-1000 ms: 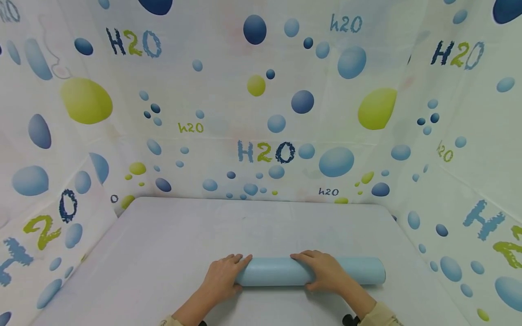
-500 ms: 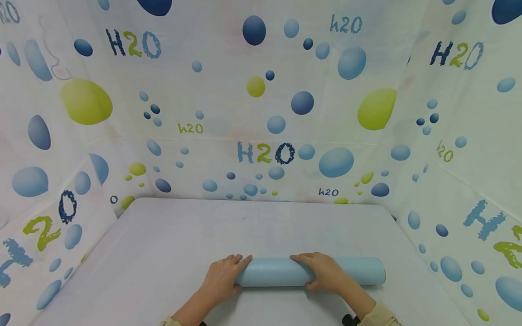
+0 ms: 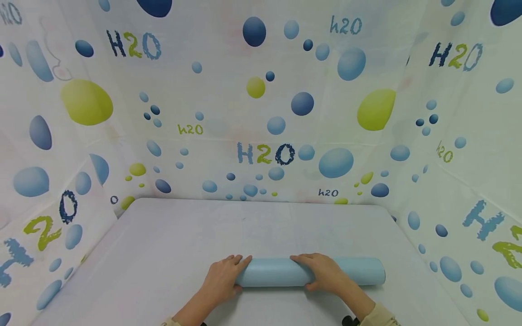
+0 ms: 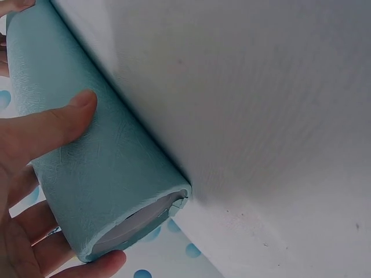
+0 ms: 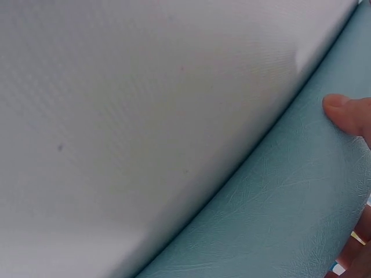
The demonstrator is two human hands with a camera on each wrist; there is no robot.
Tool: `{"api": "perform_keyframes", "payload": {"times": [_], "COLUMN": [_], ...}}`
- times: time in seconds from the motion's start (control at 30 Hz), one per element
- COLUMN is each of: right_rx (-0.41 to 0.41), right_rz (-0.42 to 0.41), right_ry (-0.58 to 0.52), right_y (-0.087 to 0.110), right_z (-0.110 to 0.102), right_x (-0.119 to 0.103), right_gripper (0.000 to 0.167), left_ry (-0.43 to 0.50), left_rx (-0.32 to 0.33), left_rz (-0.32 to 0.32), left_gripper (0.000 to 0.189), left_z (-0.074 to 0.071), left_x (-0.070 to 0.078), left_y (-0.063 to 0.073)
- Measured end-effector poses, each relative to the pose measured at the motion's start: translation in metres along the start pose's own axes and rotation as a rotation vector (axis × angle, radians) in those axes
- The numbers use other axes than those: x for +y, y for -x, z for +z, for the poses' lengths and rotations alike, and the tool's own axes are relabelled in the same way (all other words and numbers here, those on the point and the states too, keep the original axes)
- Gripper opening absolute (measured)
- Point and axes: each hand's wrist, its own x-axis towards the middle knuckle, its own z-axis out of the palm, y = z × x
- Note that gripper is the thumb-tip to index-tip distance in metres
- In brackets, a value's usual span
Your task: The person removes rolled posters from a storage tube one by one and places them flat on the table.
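Note:
A light-blue rolled mat (image 3: 277,272) with a finely creased, leather-like surface lies crosswise on the white table. My left hand (image 3: 221,277) grips its left end, thumb on the near side and fingers over the far side. In the left wrist view, the hollow end of the rolled mat (image 4: 116,174) shows a pale inside and a ragged bit of edge. Right of the roll's middle, my right hand (image 3: 324,273) holds it the same way. The right wrist view shows the right thumb (image 5: 348,113) on the blue surface, with the other fingers partly hidden behind the roll.
The white tabletop (image 3: 244,231) stretches behind and to both sides of the roll. A white cloth (image 3: 220,90) printed with blue and green drops and "H2O" lettering hangs at the back and along both sides.

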Motion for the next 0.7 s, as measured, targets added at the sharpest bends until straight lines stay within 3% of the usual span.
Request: {"api": "perform_keyframes", "payload": {"times": [0.47,0.7], "right_rx": [-0.003,-0.008], "right_rz": [0.006,0.000], "right_ry": [0.001,0.011], "right_y": [0.0000,-0.0009], "right_z": [0.0005,0.0002], "right_x": [0.0013,0.0004], "right_gripper": [0.076,0.076], "left_ry": [0.038,0.075], "left_rx": [-0.026,0.035], "left_rz": [-0.053,-0.063], "left_gripper": [0.074,0.074], "left_z": [0.0014,0.0022], "left_x": [0.0004,-0.0034], "left_y": [-0.0013,0.0014]}}
